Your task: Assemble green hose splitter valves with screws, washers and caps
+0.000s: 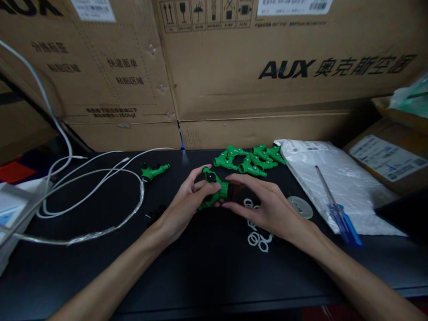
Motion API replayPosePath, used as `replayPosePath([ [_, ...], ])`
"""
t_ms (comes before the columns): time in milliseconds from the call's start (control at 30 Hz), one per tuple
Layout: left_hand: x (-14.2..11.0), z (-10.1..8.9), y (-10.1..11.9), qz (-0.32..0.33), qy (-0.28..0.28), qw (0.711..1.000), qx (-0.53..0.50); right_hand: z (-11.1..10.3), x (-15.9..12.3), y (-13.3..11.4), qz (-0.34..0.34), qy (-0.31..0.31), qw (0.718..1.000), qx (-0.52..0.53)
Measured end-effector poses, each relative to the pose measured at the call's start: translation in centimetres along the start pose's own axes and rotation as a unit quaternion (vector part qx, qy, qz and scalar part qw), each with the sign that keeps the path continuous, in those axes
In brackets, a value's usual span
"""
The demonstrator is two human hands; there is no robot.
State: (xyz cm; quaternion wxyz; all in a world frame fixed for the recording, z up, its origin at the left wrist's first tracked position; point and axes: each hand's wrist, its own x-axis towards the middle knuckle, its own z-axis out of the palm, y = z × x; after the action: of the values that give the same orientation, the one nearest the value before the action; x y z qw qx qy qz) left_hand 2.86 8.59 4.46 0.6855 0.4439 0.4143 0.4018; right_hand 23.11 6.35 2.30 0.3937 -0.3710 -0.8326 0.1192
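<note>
Hands above a dark table [200, 276]: the left hand [192, 194] is clamped on a green fitting [213, 189] with black parts, thumb across its front. The right hand [264, 200] has its thumb and fingers curved about the fitting's black end; whether they press on it, I cannot tell. White rings [254, 239] lie near the right hand. Behind are more green fittings [249, 161]; to the left, another fitting [155, 171] beside a white cable [90, 196]. A blue screwdriver [341, 218] rests on a white package [337, 178] at right.
</note>
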Motion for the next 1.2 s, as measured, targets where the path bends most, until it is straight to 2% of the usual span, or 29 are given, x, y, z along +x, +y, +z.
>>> replayPosePath([
  [133,-0.08,-0.16,0.08,-0.001,-0.003,1.000,-0.015,-0.16,-0.07,0.32,0.000,-0.003,1.000,0.016],
  [367,-0.12,-0.18,0.02,0.011,-0.013,1.000,-0.012,-0.39,0.12,-0.29,0.056,-0.024,0.997,0.052],
  [567,-0.05,-0.30,-0.15,0.011,-0.020,1.000,-0.006,-0.32,0.32,-0.51,0.080,-0.023,0.996,0.023],
  [667,0.00,-0.25,-0.13,0.006,-0.013,1.000,-0.011,-0.37,0.30,-0.33,0.080,-0.014,0.997,0.014],
  [833,0.05,-0.23,-0.01,-0.006,-0.002,1.000,-0.020,-0.39,0.01,0.02,0.035,-0.006,0.998,0.044],
  [1033,-0.04,-0.21,0.03,-0.005,-0.010,1.000,-0.013,-0.28,0.14,-0.39,0.074,-0.015,0.994,0.073],
  [1200,-0.10,-0.27,-0.01,-0.003,-0.012,1.000,-0.004,-0.33,0.18,-0.47,0.084,-0.010,0.996,0.021],
])
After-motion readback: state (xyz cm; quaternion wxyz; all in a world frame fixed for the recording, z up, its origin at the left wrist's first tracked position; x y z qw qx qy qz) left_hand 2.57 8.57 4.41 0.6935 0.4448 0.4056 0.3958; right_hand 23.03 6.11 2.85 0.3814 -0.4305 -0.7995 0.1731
